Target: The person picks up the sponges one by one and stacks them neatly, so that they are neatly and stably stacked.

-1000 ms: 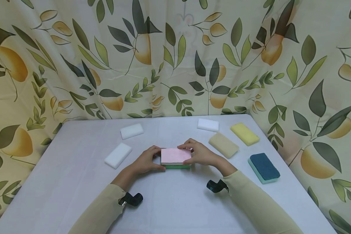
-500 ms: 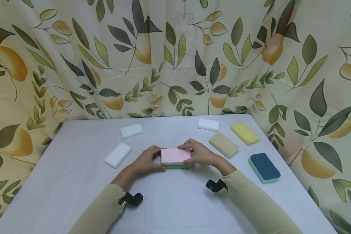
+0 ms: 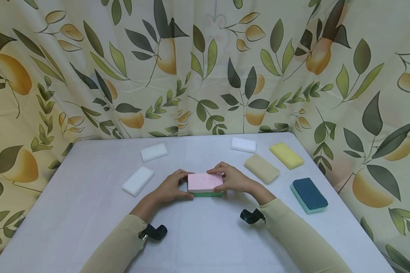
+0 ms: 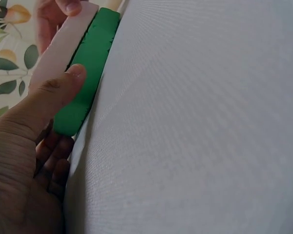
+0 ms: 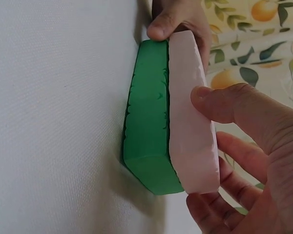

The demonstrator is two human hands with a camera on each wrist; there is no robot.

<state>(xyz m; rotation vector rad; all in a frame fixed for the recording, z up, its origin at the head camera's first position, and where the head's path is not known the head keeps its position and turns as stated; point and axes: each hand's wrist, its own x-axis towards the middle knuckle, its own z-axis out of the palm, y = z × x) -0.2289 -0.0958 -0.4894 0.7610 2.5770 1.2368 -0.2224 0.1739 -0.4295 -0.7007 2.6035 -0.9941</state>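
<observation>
A pink sponge block (image 3: 205, 182) lies flat on top of a green sponge block (image 3: 207, 194) in the middle of the table. My left hand (image 3: 171, 187) grips the green block at its left end, the thumb (image 4: 71, 83) pressed on its near side. On the other end, my right hand (image 3: 235, 179) holds the pink block between thumb and fingers. In the right wrist view, the right thumb (image 5: 219, 103) rests on the side of the pink block (image 5: 190, 126), above the green block (image 5: 149, 107). The left fingers are partly hidden behind the stack.
Two white blocks (image 3: 138, 181) lie to the left on the white-covered table (image 3: 198, 242). A third white block (image 3: 243, 145), a beige sponge (image 3: 261, 168), a yellow sponge (image 3: 286, 155) and a dark blue and mint sponge (image 3: 309, 194) lie to the right. A patterned curtain (image 3: 205, 68) hangs behind.
</observation>
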